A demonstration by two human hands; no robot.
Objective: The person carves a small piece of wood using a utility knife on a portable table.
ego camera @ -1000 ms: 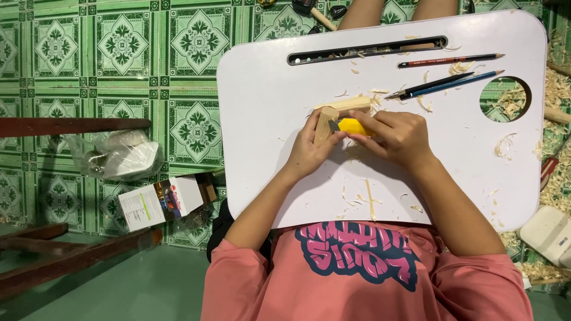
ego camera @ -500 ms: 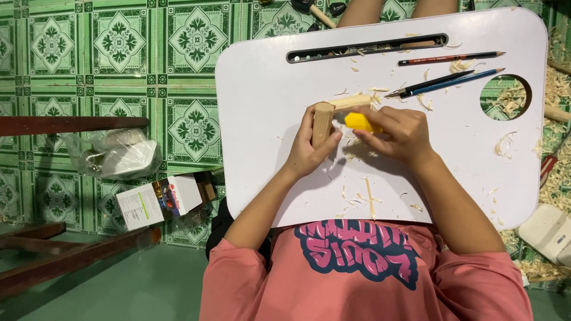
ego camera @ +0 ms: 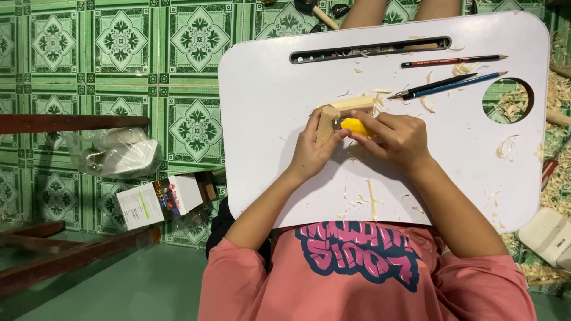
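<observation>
Left hand (ego camera: 312, 151) closed around pale wooden block (ego camera: 326, 123), long axis upright-tilted; right hand (ego camera: 395, 139) grips yellow tool (ego camera: 355, 126), tip touching the block, above the white lap desk (ego camera: 279, 89).

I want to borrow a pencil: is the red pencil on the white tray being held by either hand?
No: the red pencil lies alone near the far edge of the white tray, while both hands are at the wood piece.

On the white tabletop (ego camera: 476, 178), the left hand (ego camera: 312, 151) grips a pale wooden block (ego camera: 326, 123) while the right hand (ego camera: 399, 139) presses a yellow tool (ego camera: 355, 125) against it. Wood shavings (ego camera: 363, 202) litter the surface, and two pencils (ego camera: 446, 86) lie just beyond the hands.
</observation>
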